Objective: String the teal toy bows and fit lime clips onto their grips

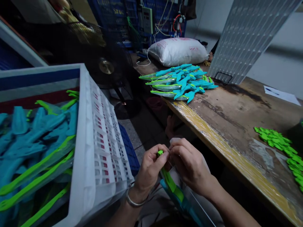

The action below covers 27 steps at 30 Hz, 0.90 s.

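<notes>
My left hand (150,165), with a metal bangle at its wrist, is closed around a small bright green plastic end (160,153). Close beside it, my right hand (188,162) has its fingertips pinched together, seemingly on a fine white string whose end is hidden. Below the hands, a turquoise-and-green plastic piece (176,192) slants across my lap, with a pale string (201,206) running alongside. Most of its upper part is covered by my fingers.
A white slatted crate (88,132) full of similar pieces stands at left. On the wooden table (227,116) lie a turquoise-and-green pile (182,80), small green parts (276,140), a stuffed white sack (178,52) and paper (281,94). A ribbed grey panel (248,34) stands behind.
</notes>
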Each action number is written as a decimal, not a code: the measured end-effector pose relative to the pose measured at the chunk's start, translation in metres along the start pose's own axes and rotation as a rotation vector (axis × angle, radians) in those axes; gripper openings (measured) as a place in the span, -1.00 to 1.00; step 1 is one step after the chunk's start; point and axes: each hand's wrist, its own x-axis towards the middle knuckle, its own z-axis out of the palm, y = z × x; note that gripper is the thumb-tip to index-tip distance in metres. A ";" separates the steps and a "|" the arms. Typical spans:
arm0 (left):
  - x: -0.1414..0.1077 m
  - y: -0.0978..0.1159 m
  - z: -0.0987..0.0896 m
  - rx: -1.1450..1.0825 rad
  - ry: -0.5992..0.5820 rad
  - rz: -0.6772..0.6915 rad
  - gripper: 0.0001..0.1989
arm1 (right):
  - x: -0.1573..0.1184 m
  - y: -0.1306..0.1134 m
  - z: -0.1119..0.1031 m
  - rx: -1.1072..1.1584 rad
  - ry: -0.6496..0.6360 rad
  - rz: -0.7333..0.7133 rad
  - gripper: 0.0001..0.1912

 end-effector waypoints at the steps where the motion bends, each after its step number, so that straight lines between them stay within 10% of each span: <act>1: -0.001 0.000 0.000 0.010 0.003 0.005 -0.75 | -0.001 0.000 0.001 -0.015 -0.003 -0.010 -0.83; 11: 0.000 -0.003 0.007 0.187 0.106 0.028 -0.86 | -0.007 -0.006 -0.003 0.194 0.034 0.293 -0.88; 27: 0.004 -0.006 -0.003 -0.009 -0.090 -0.028 -0.77 | -0.014 0.006 0.015 -0.336 0.195 -0.247 -0.77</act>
